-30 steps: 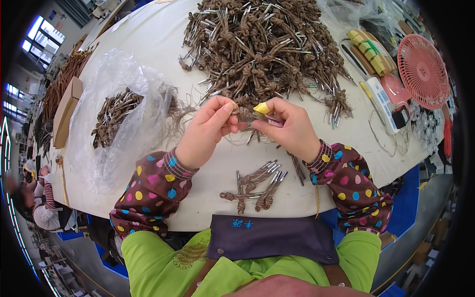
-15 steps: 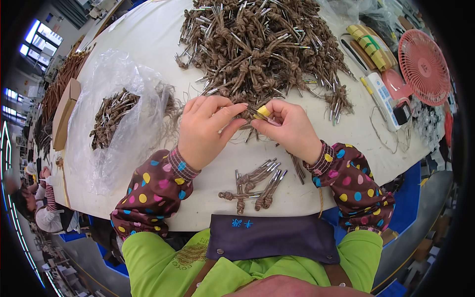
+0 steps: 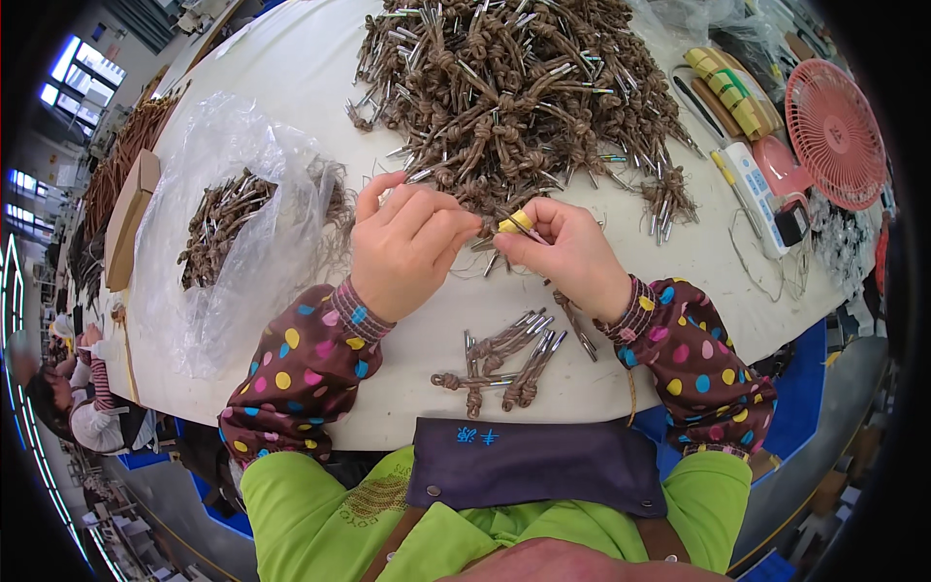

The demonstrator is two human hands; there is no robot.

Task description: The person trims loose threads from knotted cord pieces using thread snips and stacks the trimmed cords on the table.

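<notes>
My left hand (image 3: 412, 238) is closed in a pinch, its fingertips at the near edge of a big heap of knotted brown cords (image 3: 495, 107) with silvery metal tips. What it pinches is too small to make out against the heap. Close beside it, my right hand (image 3: 572, 254) is closed on a small metal tool with a yellow wrap (image 3: 515, 222), which points toward the left fingertips. Several knotted cords (image 3: 524, 373) lie in a loose group on the white table below my hands. Another cord (image 3: 576, 325) lies under my right wrist.
To the left, a clear plastic bag (image 3: 175, 320) holds more knotted cords, with a cardboard box (image 3: 133, 218) beyond it. A pink fan (image 3: 834, 134), a white power strip (image 3: 752, 194) and a yellow-green bundle (image 3: 734, 92) stand at the right. A person (image 3: 97, 407) sits at far left.
My left fingers have closed together and tipped over, drawing slightly away from the tool. The right hand has turned the yellow-wrapped tool a little and stays in nearly the same place.
</notes>
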